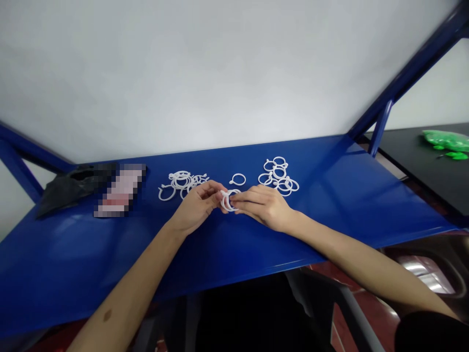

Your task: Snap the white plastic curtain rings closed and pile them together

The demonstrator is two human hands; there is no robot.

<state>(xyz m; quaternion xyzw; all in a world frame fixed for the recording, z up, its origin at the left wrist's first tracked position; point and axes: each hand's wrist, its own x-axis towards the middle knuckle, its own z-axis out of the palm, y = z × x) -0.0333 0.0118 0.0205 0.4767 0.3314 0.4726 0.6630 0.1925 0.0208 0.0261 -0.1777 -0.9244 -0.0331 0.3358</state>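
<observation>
the person's left hand (pixel 196 208) and right hand (pixel 266 208) meet over the middle of the blue desk (pixel 330 210), somewhat nearer its back edge than its front edge. between them they hold a bunch of white rings (pixel 229 200), a few thin plastic hoops stacked side by side and standing roughly on edge just above the desk top. the left hand's fingers are curled in and pressed together, with thumb and fingertips pinching the left side of the bunch. the right hand lies flatter, knuckles up, its fingers stretched out side by side and closed with the thumb on the right side of the bunch. how many rings sit in the pinch cannot be told.

just behind the left hand, toward the back edge, lies a left pile of rings (pixel 181 183), loose and overlapping. a single ring (pixel 237 179) lies flat behind the held bunch, apart from both piles. behind the right hand a right pile of rings (pixel 278 176) spreads toward the back edge. near the desk's back left corner rests a black bag (pixel 73 188), with a blurred pinkish patch (pixel 120 190) just beside it. past the desk's right end stands a dark table (pixel 421 166) carrying green pieces (pixel 447 142). a blue strut (pixel 410 68) slants up from the back right corner.
</observation>
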